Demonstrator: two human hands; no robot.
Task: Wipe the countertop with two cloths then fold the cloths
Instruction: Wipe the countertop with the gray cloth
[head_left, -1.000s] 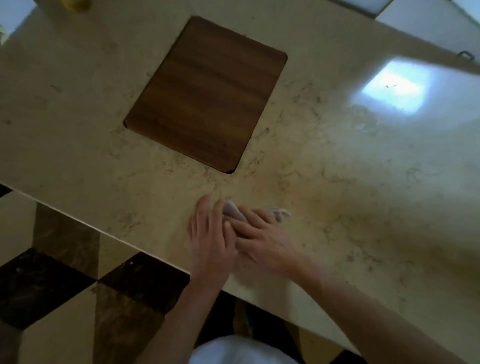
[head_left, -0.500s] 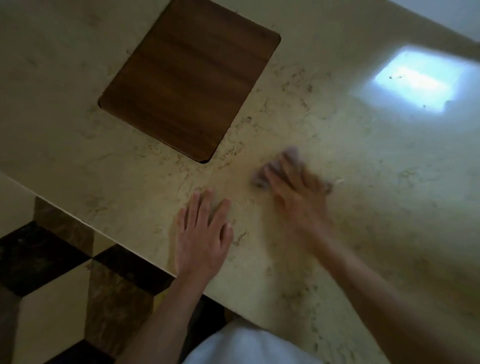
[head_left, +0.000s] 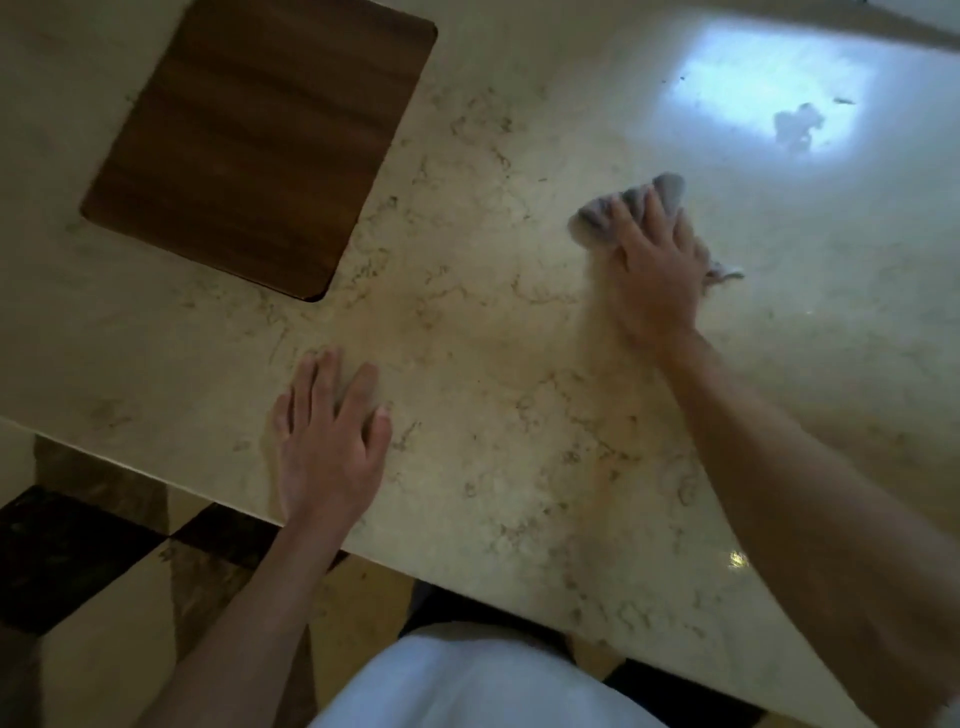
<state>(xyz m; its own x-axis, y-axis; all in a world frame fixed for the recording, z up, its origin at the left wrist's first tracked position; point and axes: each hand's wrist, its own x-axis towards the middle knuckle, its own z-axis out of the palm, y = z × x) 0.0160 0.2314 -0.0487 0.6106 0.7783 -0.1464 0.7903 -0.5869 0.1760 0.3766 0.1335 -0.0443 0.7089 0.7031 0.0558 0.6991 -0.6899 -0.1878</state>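
A beige marbled countertop (head_left: 493, 395) fills most of the head view. My right hand (head_left: 657, 265) presses flat on a bunched grey cloth (head_left: 631, 205) at the centre right, with cloth showing beyond the fingertips and a corner poking out on the right side. My left hand (head_left: 330, 441) lies flat on the bare counter near its front edge, fingers apart, holding nothing. Only one cloth is visible.
A dark wooden rectangular board (head_left: 260, 145) sits set into the countertop at the upper left. A bright window reflection (head_left: 769, 88) glares on the far right of the surface. Checkered floor tiles (head_left: 78, 561) show below the front edge.
My right hand has slid the cloth away from my left hand, up and to the right across the counter. My left hand has let go of the cloth and rests near the front edge.
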